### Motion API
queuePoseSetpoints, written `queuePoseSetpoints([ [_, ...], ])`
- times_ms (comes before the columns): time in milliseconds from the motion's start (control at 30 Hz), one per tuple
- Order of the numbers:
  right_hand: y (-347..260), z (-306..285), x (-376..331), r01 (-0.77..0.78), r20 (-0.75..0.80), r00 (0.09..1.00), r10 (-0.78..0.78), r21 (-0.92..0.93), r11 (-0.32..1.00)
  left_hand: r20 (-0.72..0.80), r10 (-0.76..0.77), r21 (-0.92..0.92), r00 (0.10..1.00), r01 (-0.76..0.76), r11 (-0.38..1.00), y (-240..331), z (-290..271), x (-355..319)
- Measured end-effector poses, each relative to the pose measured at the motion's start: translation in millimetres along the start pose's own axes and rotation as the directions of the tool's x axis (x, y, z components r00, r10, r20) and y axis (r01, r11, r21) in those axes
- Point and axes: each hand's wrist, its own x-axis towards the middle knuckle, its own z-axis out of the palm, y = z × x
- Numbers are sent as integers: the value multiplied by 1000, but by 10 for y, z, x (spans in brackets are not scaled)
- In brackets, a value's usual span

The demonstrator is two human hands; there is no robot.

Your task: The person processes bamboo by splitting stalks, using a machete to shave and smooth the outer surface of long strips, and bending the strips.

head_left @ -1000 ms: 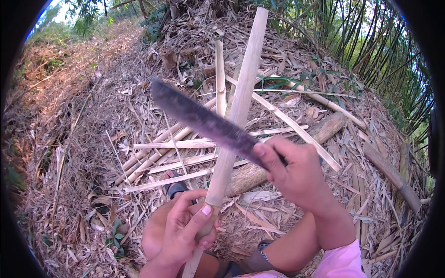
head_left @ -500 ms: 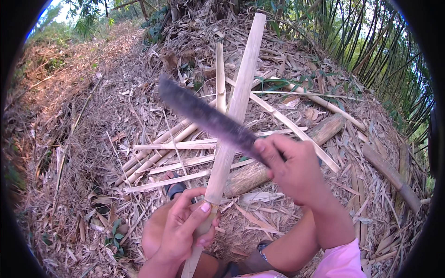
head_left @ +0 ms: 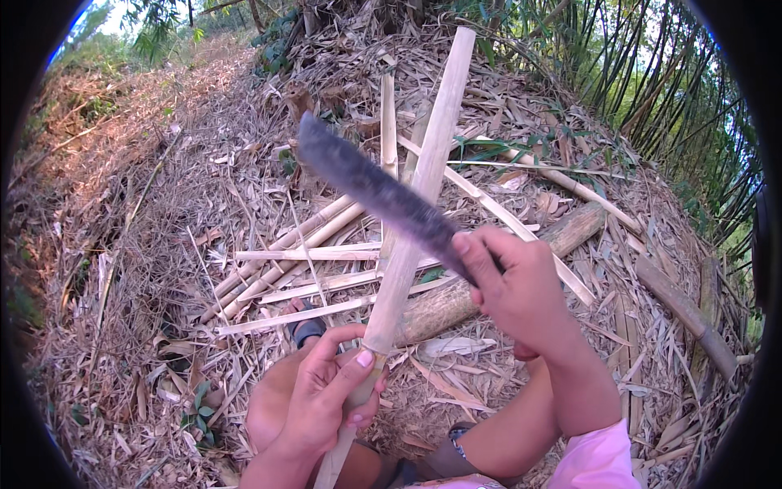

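Note:
My left hand (head_left: 330,391) grips the near end of a long pale bamboo strip (head_left: 423,171) that slants up and away toward the top of the view. My right hand (head_left: 513,289) is closed around the handle of a dark, broad machete (head_left: 375,191). Its blade points up and to the left and crosses over the strip near its middle. A thick round bamboo log (head_left: 456,297) lies on the ground under the strip, just beyond my hands. My knee shows beneath the left hand.
Several split bamboo strips (head_left: 301,257) lie fanned out on the ground to the left of the log. Dry leaves and husks (head_left: 147,269) cover the slope. Standing bamboo stems (head_left: 668,90) rise at the right. Another pole (head_left: 684,314) lies at the right.
The machete blade has swung slightly to the right and nearer the bamboo strip. My left hand has kept its hold on the strip's near end.

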Motion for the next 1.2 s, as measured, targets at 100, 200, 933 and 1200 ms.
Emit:
queuePoseSetpoints([
  [100, -21, -3, -20, 58, 7, 998, -57, -45, 997, -3, 26, 50, 1000, -26, 998, -5, 5, -7],
  [200, -23, 42, -59, 119, 32, 993, -117, -42, 992, 12, 23, 57, 1000, -23, 998, -10, -14, 0],
  [933, -220, -62, -247, 43, -171, 983, -59, -92, 995, 45, 92, 30, 995, -93, 995, 1, -59, -49],
  [1200, -135, 234, -352, 536, 130, 836, -533, -397, 745, 10, 70, 14, 997, -70, 997, 16, 13, -40],
])
